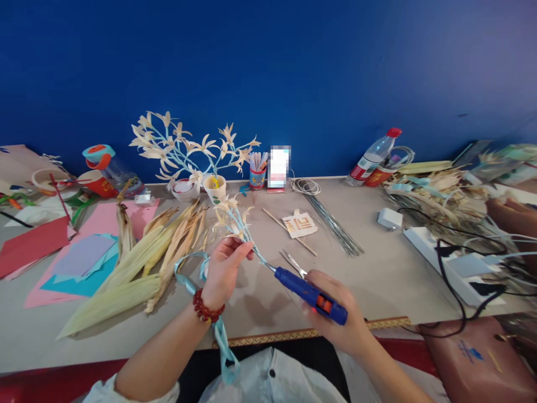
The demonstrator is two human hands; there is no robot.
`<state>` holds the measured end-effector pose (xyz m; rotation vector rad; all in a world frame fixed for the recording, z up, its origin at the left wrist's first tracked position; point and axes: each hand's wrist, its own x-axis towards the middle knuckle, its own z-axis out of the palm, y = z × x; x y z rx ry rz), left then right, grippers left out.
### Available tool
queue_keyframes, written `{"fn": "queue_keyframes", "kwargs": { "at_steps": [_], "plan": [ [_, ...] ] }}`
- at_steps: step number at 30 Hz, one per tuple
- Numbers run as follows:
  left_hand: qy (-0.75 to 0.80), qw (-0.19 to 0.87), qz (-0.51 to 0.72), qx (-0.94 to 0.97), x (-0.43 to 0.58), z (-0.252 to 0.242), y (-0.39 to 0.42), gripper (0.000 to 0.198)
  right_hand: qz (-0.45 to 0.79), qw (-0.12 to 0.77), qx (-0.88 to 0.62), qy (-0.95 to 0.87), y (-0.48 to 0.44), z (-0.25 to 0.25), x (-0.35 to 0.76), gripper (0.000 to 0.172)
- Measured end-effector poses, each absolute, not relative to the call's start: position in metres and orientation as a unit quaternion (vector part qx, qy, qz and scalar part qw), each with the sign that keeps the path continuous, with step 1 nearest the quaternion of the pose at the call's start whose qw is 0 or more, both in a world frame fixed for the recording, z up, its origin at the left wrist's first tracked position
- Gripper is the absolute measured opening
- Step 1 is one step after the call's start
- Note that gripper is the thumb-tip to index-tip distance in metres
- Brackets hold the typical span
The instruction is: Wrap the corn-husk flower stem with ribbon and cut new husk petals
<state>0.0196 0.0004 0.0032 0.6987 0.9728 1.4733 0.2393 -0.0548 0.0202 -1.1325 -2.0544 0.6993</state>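
Observation:
My right hand (335,313) is wrapped round a blue hot glue gun (302,288), its nozzle pointing left at the lower stem of a flower spray. My left hand (229,260) pinches that flower spray (232,218), which has pale cream petals and light-blue wrapped stems. A light-blue ribbon (222,336) trails past my left wrist and hangs over the table edge. Behind the glue gun lies a pair of scissors (295,263), partly hidden. Similar flowers on blue stems (184,148) stand in a paper cup (215,190) further back.
Corn husks (130,274) and coloured paper (84,263) cover the left side. Metal wires (335,226), a wooden stick (308,246) and a card (300,224) lie ahead. At the right are a power strip (436,263) with cables and a leaning bottle (373,157). A phone (278,168) stands by the wall.

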Motion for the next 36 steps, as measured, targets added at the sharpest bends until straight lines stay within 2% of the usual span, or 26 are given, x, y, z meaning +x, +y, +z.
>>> {"fn": "queue_keyframes", "kwargs": {
  "at_steps": [12,28,34,36],
  "plan": [
    [0.409,0.584,0.637,0.293,0.018,0.001,0.002,0.021,0.261,0.334,-0.439,-0.792,-0.058,0.021,0.238,0.004],
    [0.415,0.583,0.632,0.296,0.020,0.001,0.001,0.021,0.263,0.348,-0.436,-0.787,-0.055,0.022,0.236,0.007],
    [0.417,0.584,0.629,0.299,0.019,0.000,0.001,0.020,0.341,0.336,-0.373,-0.794,-0.060,0.030,0.234,0.009],
    [0.417,0.585,0.630,0.296,0.018,0.001,0.001,0.020,0.350,0.357,-0.352,-0.791,-0.060,0.030,0.238,0.008]
  ]
}}
